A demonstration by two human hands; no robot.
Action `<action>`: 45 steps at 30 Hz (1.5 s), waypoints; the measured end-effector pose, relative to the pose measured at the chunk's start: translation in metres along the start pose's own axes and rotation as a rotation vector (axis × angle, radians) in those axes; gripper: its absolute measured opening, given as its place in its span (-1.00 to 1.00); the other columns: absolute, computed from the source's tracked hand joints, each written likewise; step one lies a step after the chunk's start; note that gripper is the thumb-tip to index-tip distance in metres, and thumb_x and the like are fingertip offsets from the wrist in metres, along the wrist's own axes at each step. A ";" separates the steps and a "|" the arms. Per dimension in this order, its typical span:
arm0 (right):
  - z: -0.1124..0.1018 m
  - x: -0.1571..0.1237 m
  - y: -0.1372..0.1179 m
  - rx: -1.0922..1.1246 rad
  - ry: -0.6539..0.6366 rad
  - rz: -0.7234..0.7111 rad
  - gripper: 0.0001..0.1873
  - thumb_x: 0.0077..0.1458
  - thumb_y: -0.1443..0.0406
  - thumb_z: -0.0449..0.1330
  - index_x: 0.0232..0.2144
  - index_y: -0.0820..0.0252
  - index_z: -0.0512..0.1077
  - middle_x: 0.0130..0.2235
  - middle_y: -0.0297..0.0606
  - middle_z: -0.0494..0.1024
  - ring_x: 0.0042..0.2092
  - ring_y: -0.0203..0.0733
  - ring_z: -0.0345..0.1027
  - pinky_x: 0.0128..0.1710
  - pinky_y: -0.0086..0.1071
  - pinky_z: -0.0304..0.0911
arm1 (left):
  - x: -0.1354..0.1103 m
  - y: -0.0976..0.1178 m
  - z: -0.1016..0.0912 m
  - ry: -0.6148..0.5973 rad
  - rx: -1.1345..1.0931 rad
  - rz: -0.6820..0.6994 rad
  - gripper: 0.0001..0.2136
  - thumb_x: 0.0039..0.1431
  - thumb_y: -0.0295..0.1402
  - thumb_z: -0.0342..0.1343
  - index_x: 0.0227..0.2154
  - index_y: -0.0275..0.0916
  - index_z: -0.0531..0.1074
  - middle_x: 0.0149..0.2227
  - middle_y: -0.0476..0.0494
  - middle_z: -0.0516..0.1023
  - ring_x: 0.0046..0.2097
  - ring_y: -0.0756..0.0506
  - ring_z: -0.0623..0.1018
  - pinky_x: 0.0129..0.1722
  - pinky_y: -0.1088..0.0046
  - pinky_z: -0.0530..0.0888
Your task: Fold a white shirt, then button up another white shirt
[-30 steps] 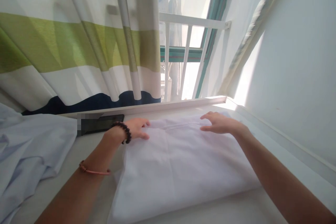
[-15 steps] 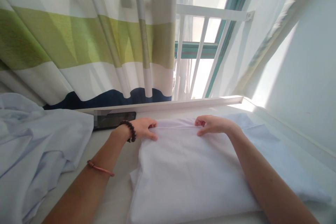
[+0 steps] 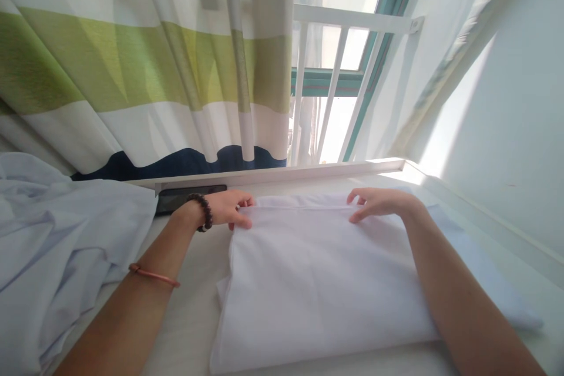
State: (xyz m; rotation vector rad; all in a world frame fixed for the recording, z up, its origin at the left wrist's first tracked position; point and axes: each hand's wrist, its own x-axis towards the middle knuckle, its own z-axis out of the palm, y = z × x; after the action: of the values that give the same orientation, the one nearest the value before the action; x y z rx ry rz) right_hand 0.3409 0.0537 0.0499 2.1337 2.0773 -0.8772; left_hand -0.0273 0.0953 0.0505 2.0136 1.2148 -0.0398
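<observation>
Already folded: cloth (image 3: 308, 282), flat at front centre; apparently not yet evened, with layers straying left and right. At its far edge, right hand (image 3: 379, 202), thumb and fingers parted; at its far left corner, left hand (image 3: 224, 209), grip impossible to tell. Partly hidden: dark device (image 3: 170, 201). Cut off at left: white heap (image 3: 74, 229).

White surface (image 3: 191, 305) with raised rim (image 3: 282, 174), folded white cloth (image 3: 326, 276) on it, rumpled pale cloth (image 3: 61, 247) left, black device (image 3: 170, 201) between
</observation>
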 end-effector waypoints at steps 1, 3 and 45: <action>-0.002 -0.002 0.001 -0.008 0.001 -0.008 -0.41 -0.26 0.08 0.33 -0.12 0.10 0.42 -0.06 -0.16 0.50 -0.13 0.01 0.42 -0.14 -0.22 0.29 | 0.000 -0.001 -0.001 -0.010 0.004 0.010 -0.72 -0.17 -0.22 0.20 -0.42 -0.21 0.28 -0.42 0.00 0.45 -0.44 -0.06 0.48 -0.46 0.47 0.36; -0.005 -0.006 0.001 -0.007 0.022 -0.069 -0.55 -0.20 0.12 0.29 -0.18 0.10 0.45 -0.09 -0.19 0.51 -0.13 -0.01 0.41 -0.15 -0.27 0.28 | -0.001 -0.001 -0.004 -0.015 0.012 0.038 -0.73 -0.15 -0.22 0.20 -0.48 -0.20 0.23 -0.49 0.03 0.41 -0.46 -0.05 0.46 -0.48 0.49 0.31; 0.008 0.018 0.002 0.026 0.196 -0.132 -0.89 -0.07 0.25 0.20 -0.41 0.11 0.45 -0.16 -0.25 0.52 -0.15 -0.11 0.39 -0.29 -0.40 0.25 | 0.028 0.063 0.039 0.453 0.651 0.058 -0.58 0.17 -0.30 -0.01 0.10 -0.26 0.31 0.15 -0.29 0.30 0.19 -0.33 0.25 0.15 0.08 0.17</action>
State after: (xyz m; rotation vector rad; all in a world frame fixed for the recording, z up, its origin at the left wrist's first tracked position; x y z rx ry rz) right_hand 0.3391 0.0665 0.0347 2.1982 2.3351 -0.7367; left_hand 0.0500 0.0760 0.0490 2.7263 1.5627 0.0621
